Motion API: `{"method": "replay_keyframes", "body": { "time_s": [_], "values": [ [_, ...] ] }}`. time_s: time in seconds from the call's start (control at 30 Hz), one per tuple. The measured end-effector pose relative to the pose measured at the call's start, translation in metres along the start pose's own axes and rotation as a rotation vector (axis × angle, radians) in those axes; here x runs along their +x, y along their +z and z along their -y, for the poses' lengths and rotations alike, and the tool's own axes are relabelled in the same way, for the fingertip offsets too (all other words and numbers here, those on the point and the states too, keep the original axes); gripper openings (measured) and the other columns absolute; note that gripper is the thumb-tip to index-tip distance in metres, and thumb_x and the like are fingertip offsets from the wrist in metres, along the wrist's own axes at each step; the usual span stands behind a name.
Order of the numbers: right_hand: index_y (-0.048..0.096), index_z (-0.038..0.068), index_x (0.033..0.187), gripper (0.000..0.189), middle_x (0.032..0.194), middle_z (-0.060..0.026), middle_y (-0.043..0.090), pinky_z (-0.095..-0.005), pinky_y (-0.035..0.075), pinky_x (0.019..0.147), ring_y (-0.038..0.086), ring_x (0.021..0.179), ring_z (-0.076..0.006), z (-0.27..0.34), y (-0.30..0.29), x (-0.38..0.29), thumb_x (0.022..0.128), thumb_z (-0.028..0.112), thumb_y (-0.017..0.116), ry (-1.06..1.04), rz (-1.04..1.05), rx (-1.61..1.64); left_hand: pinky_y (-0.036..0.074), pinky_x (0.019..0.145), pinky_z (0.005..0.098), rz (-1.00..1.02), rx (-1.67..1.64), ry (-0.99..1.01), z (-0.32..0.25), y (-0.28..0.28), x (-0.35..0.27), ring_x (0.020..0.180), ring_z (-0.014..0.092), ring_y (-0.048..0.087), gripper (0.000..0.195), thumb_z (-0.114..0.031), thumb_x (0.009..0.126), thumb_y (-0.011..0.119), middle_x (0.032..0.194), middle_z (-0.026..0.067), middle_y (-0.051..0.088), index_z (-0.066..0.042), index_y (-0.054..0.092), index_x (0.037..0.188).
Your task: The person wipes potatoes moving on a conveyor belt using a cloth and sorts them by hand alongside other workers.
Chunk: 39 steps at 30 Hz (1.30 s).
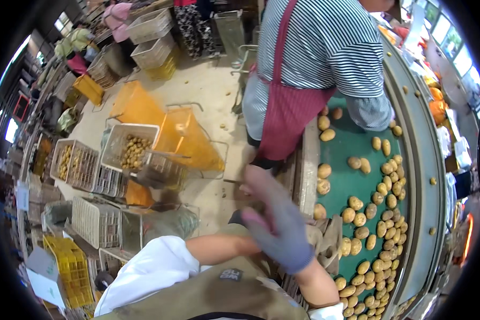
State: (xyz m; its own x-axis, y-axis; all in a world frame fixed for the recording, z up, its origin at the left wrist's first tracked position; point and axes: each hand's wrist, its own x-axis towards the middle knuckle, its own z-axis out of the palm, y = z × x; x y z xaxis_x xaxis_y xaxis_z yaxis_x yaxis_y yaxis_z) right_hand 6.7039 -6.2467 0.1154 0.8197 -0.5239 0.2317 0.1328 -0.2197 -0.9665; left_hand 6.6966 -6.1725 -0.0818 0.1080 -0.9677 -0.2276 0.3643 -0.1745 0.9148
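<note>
My right hand (282, 232), in a grey-purple knitted glove, is raised before my apron, beside the conveyor. It is blurred, its thumb apart from its fingers; pinkish material shows between them. My bare left forearm (224, 248) reaches behind it, so my left hand is mostly or wholly hidden. A thin dark rod (233, 181) shows near the right fingertips; whether it is held is unclear. To the right, many potatoes (384, 256) lie on the green conveyor belt (346, 154), crowded along its far side. A brown cloth (324, 244) drapes over the near edge.
A co-worker in a striped top and dark red apron (284, 120) leans over the belt ahead. At left stand a white crate of potatoes (156, 132), orange mesh bags (192, 140) on metal frames and a yellow crate (70, 268). Some potatoes lie on the floor.
</note>
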Motion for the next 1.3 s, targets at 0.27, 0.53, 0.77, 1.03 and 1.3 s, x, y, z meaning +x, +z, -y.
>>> {"method": "replay_keyframes", "body": {
  "time_s": [0.27, 0.53, 0.77, 1.03, 1.3],
  "values": [
    [0.036, -0.004, 0.15, 0.113, 0.143, -0.0124, 0.052, -0.0287, 0.051, 0.07, 0.054, 0.076, -0.0115, -0.027, -0.16, -0.13, 0.067, 0.049, 0.091, 0.569, -0.562, -0.203, 0.047, 0.086, 0.0301, 0.31, 0.191, 0.008, -0.08, 0.004, 0.044, 0.095, 0.012, 0.056, 0.028, -0.013, 0.089, 0.069, 0.102, 0.0053, 0.063, -0.001, 0.061, 0.113],
    [0.045, -0.001, 0.144, 0.078, 0.131, -0.0129, 0.061, -0.0385, 0.046, 0.105, 0.058, 0.119, -0.0252, 0.017, -0.107, -0.298, 0.081, 0.026, 0.082, 0.996, -0.891, -0.302, 0.052, 0.093, 0.0359, 0.903, 0.287, -0.059, -0.175, 0.085, 0.08, 0.115, 0.024, 0.066, 0.047, -0.015, 0.093, 0.065, 0.131, 0.0128, 0.065, -0.004, 0.054, 0.138],
    [0.043, -0.003, 0.146, 0.052, 0.143, -0.0131, 0.053, -0.0365, 0.045, 0.106, 0.055, 0.124, -0.0214, 0.072, -0.157, -0.389, 0.107, 0.03, 0.05, 0.808, -1.814, -0.906, 0.044, 0.107, 0.0437, 1.44, 0.174, 0.044, -0.139, 0.12, 0.093, 0.129, 0.034, 0.056, 0.057, -0.017, 0.094, 0.063, 0.14, 0.0179, 0.059, -0.007, 0.048, 0.148],
    [0.047, 0.02, 0.15, 0.064, 0.158, -0.0238, 0.035, -0.066, 0.021, 0.116, 0.028, 0.146, -0.049, -0.114, -0.313, -0.354, 0.099, 0.059, 0.044, 1.942, -1.561, -1.375, 0.051, 0.085, 0.0318, 1.075, 0.134, -0.424, -0.055, 0.169, 0.145, 0.098, 0.017, 0.065, 0.038, -0.025, 0.102, 0.058, 0.105, 0.0076, 0.07, -0.001, 0.062, 0.132],
    [0.034, 0.014, 0.158, 0.076, 0.163, -0.0192, 0.029, -0.0704, 0.016, 0.117, 0.022, 0.146, -0.0565, -0.265, -0.4, -0.086, 0.098, 0.058, 0.048, 1.429, -1.028, -1.734, 0.05, 0.081, 0.0347, 0.497, -0.158, -0.621, -0.096, 0.043, 0.254, 0.091, 0.011, 0.06, 0.03, -0.019, 0.105, 0.054, 0.101, 0.0141, 0.071, 0.0, 0.066, 0.126]
  ]
}}
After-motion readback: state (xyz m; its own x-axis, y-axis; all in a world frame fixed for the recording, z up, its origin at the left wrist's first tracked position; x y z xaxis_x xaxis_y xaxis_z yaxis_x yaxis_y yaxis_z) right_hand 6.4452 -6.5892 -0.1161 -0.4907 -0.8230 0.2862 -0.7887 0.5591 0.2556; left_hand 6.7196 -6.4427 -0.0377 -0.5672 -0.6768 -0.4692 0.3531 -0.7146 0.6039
